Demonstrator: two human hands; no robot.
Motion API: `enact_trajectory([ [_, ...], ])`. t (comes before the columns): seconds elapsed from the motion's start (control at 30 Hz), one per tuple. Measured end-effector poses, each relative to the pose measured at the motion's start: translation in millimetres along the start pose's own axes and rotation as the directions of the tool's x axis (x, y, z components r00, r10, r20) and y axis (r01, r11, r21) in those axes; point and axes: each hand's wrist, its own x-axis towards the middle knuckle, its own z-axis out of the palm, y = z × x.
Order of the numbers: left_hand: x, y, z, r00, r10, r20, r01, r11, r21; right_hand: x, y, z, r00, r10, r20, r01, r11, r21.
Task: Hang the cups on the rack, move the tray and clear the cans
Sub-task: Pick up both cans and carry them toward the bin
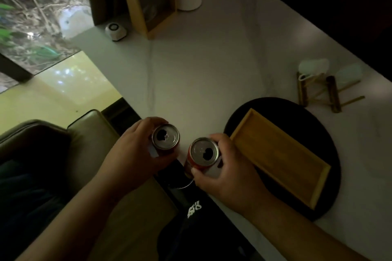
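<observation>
- Dim and underexposed throughout; upper right corner and lower left nearly black.
- Daylight entering from the window [38, 6] at upper left, greenish-yellow on the floor [63, 89] beneath it.
- Pale sheen across the white table [201, 65]; faint glints on 2 can tops.
- Soft, smeared focus on the cup rack [324, 89] at right.
- Wide-angle bending of straight edges toward the borders.
</observation>
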Motion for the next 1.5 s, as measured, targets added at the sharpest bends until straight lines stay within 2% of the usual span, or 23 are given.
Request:
enact_trajectory([
  [0.13, -21, -28, -7, 0.998, -0.052, -0.018, 0.05, 0.995, -0.083, 5, -2, 41, 0.998, 0.005, 0.063, -0.003, 0.999, -0.032],
  [0.3, -42, -53, -16, 0.997, -0.073, -0.032, 0.069, 0.993, -0.095, 6, -2, 81, 0.989, 0.009, 0.15, -0.006, 1.0, -0.019],
  [0.57, -66, -103, -2, 0.988, -0.154, 0.014, 0.154, 0.988, 0.003, -9, 24, 136, 0.98, 0.084, 0.183, -0.06, 0.989, -0.132],
  [0.73, -68, -141, 37, 0.98, -0.193, 0.044, 0.191, 0.981, 0.038, -18, 58, 177, 0.954, 0.209, 0.213, -0.186, 0.975, -0.124],
  [0.93, -63, -174, 81, 0.971, -0.21, 0.112, 0.199, 0.974, 0.106, -12, 99, 202, 0.93, 0.36, 0.078, -0.353, 0.931, -0.091],
  [1.13, -49, -183, 104, 0.962, -0.207, 0.177, 0.189, 0.975, 0.114, 0, 123, 199, 0.874, 0.477, -0.094, -0.486, 0.867, -0.114],
  [1.37, -28, -178, 133, 0.956, -0.177, 0.235, 0.138, 0.975, 0.172, 14, 137, 209, 0.776, 0.618, -0.122, -0.624, 0.781, -0.01],
  [1.5, -17, -179, 145, 0.954, -0.165, 0.25, 0.121, 0.976, 0.184, 22, 145, 210, 0.766, 0.638, -0.083, -0.637, 0.77, 0.038],
])
